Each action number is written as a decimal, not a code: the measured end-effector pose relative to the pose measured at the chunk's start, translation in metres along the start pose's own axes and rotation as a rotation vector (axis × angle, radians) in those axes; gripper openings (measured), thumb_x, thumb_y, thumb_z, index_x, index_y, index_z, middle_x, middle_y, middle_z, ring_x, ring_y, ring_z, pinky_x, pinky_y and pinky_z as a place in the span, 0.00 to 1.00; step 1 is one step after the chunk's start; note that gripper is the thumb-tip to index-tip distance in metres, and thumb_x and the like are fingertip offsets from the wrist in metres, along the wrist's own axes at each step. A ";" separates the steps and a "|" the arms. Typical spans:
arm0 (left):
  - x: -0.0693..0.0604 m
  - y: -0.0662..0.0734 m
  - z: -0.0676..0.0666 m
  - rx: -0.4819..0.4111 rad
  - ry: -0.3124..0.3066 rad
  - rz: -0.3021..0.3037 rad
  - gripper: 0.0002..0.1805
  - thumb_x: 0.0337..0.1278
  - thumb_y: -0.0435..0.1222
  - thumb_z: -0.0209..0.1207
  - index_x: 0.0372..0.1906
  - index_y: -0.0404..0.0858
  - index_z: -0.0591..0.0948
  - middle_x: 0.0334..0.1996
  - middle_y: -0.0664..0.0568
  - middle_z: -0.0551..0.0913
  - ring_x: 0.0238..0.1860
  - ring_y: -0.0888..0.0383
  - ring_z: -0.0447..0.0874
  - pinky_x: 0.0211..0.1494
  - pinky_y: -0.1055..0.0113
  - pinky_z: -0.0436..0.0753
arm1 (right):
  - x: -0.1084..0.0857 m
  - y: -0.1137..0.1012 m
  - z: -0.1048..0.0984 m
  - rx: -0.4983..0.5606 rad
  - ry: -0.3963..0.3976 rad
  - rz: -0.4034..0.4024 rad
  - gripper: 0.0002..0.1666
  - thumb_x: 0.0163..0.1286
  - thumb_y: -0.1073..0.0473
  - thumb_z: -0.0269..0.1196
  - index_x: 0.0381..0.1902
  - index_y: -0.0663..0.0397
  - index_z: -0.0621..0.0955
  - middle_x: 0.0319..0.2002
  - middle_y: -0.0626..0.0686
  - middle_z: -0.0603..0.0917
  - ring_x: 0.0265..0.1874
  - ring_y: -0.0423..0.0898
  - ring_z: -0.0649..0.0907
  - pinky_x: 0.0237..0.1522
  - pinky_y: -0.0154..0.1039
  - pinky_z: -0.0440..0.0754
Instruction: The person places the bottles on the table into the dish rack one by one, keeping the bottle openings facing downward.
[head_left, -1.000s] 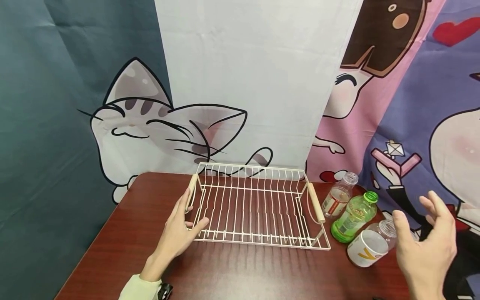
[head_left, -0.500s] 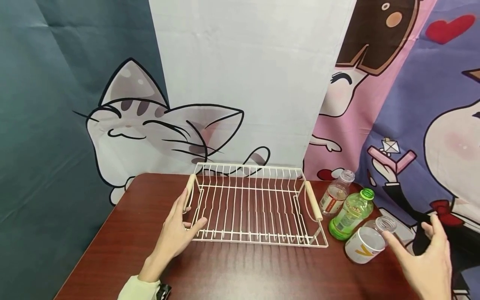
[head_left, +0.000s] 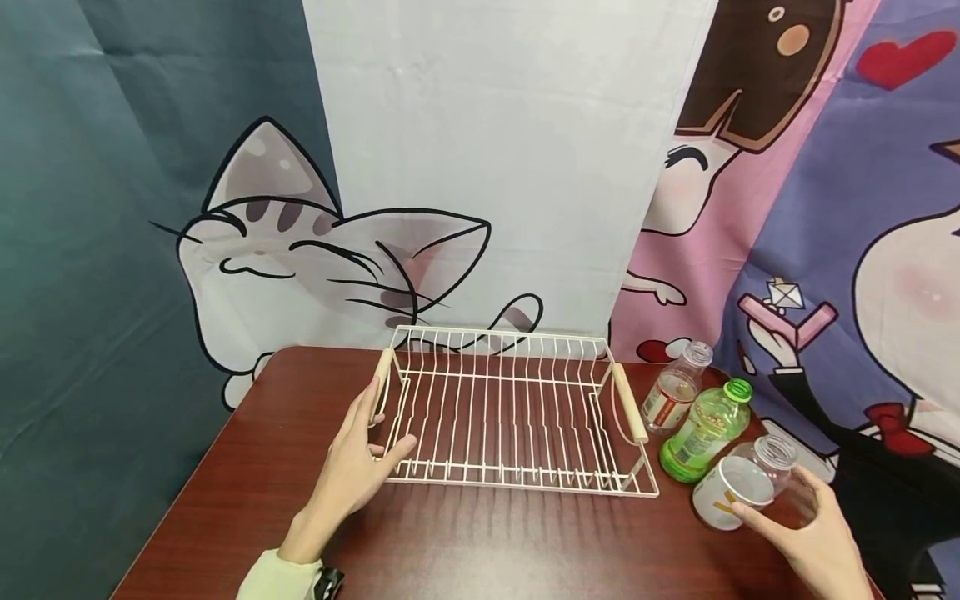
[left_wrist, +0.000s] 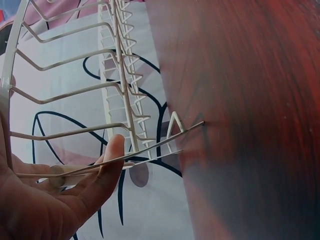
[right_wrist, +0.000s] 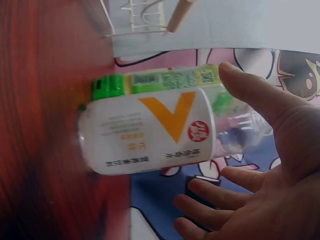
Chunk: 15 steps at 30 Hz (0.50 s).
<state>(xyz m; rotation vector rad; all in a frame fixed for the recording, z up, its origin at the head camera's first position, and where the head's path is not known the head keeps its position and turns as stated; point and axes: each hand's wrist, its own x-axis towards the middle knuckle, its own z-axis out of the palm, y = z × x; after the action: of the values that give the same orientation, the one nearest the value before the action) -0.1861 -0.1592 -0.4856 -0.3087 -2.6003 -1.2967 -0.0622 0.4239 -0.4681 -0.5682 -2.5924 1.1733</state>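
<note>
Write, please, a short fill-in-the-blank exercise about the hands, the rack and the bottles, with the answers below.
1. To the right of the wire rack stand ____ bottles.
2. The middle bottle is tinted ____.
3. In the right wrist view, the bottle nearest the right hand bears an orange mark shaped like the letter ____.
4. The hand at the side of the wire rack is the person's ____ one.

Missing words: three; green; V; left.

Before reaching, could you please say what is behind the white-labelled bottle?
A green bottle, then a clear bottle; the right wrist view shows the green one partly covered.
</note>
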 end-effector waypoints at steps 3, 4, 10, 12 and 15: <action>0.001 0.000 -0.001 0.001 0.000 -0.002 0.59 0.70 0.53 0.73 0.93 0.48 0.50 0.89 0.47 0.56 0.53 0.39 0.93 0.48 0.50 0.91 | 0.003 0.005 0.005 0.009 -0.014 -0.020 0.63 0.69 0.54 0.81 0.85 0.72 0.55 0.72 0.77 0.73 0.58 0.37 0.79 0.44 0.11 0.66; 0.001 0.000 -0.001 0.000 -0.001 -0.002 0.59 0.70 0.53 0.73 0.93 0.48 0.50 0.89 0.47 0.56 0.53 0.39 0.93 0.48 0.51 0.91 | 0.004 0.006 0.006 0.015 -0.021 -0.015 0.62 0.69 0.54 0.81 0.84 0.73 0.56 0.72 0.78 0.73 0.59 0.37 0.79 0.42 0.11 0.66; 0.001 0.000 0.000 0.000 -0.007 -0.003 0.58 0.70 0.54 0.73 0.93 0.50 0.50 0.89 0.48 0.56 0.54 0.39 0.92 0.47 0.54 0.90 | 0.005 0.008 0.011 0.044 -0.061 0.078 0.62 0.72 0.51 0.79 0.85 0.74 0.53 0.77 0.85 0.63 0.75 0.81 0.67 0.45 0.09 0.62; 0.000 0.000 0.000 -0.002 -0.009 -0.004 0.58 0.70 0.54 0.73 0.93 0.51 0.50 0.89 0.48 0.56 0.56 0.39 0.92 0.47 0.55 0.90 | 0.005 0.008 0.013 0.036 -0.056 0.096 0.61 0.72 0.50 0.79 0.84 0.73 0.55 0.77 0.84 0.64 0.75 0.80 0.68 0.43 0.10 0.63; 0.000 0.000 0.000 -0.002 -0.006 -0.004 0.58 0.70 0.55 0.73 0.93 0.51 0.50 0.89 0.48 0.56 0.56 0.40 0.92 0.47 0.55 0.90 | 0.005 0.007 0.017 0.014 -0.026 0.089 0.59 0.70 0.49 0.80 0.83 0.70 0.61 0.75 0.82 0.69 0.68 0.61 0.82 0.41 0.12 0.67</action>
<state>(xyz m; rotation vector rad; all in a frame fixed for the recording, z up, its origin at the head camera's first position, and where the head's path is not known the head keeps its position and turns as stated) -0.1861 -0.1599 -0.4857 -0.3084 -2.6062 -1.3014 -0.0712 0.4193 -0.4837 -0.6767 -2.6030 1.2334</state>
